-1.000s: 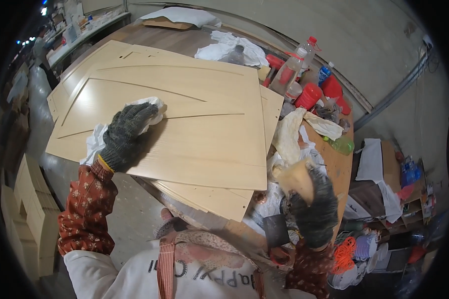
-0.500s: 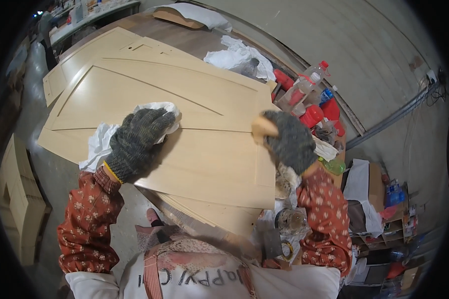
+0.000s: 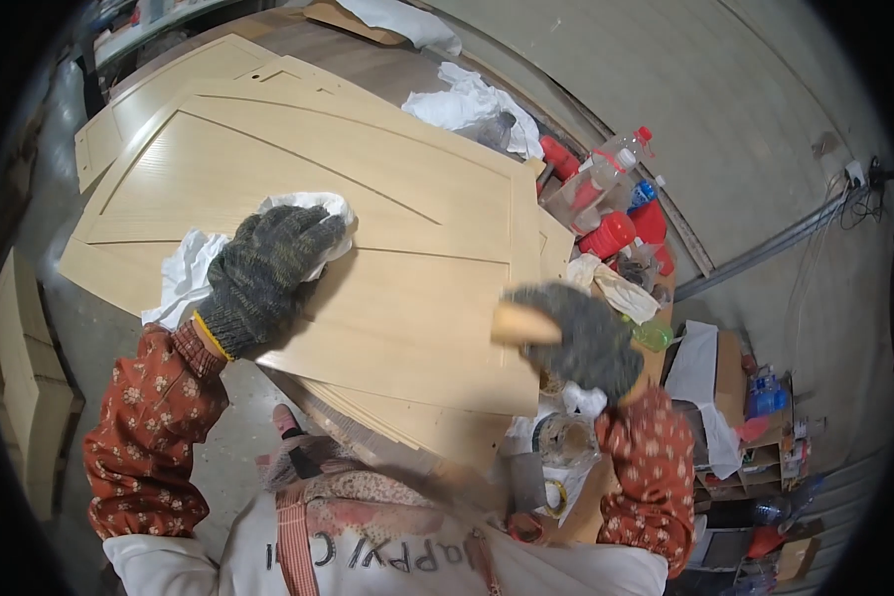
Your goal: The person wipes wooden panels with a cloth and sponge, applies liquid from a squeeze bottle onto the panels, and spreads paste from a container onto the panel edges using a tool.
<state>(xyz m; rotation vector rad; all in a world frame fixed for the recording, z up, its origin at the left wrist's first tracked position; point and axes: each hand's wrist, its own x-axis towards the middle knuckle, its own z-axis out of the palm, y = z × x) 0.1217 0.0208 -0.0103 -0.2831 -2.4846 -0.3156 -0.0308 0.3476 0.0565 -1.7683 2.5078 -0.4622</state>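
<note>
A pale wood-coloured cabinet door panel (image 3: 397,318) with grooved lines lies in front of me, on top of other panels. My left hand (image 3: 273,258), in a dark grey knitted glove with a yellow cuff, presses a crumpled white cloth (image 3: 191,273) onto the panel's left part. The cloth sticks out past the fingertips and beside the wrist. My right hand (image 3: 581,338), gloved alike and blurred by motion, grips a tan block (image 3: 521,325) at the panel's right edge. The block looks like a sanding block, though blur hides its detail.
Beyond the panel's right edge crowd clear bottles (image 3: 606,179), red bottles (image 3: 608,234) and a green bottle (image 3: 654,335). A clear plastic tub (image 3: 566,439) stands near my right forearm. White crumpled sheeting (image 3: 472,99) lies at the back. Curved panels (image 3: 30,368) stand at the left.
My right hand has moved toward me along the panel's right edge with the tan block. The left hand stays on the cloth. The view has shifted slightly.
</note>
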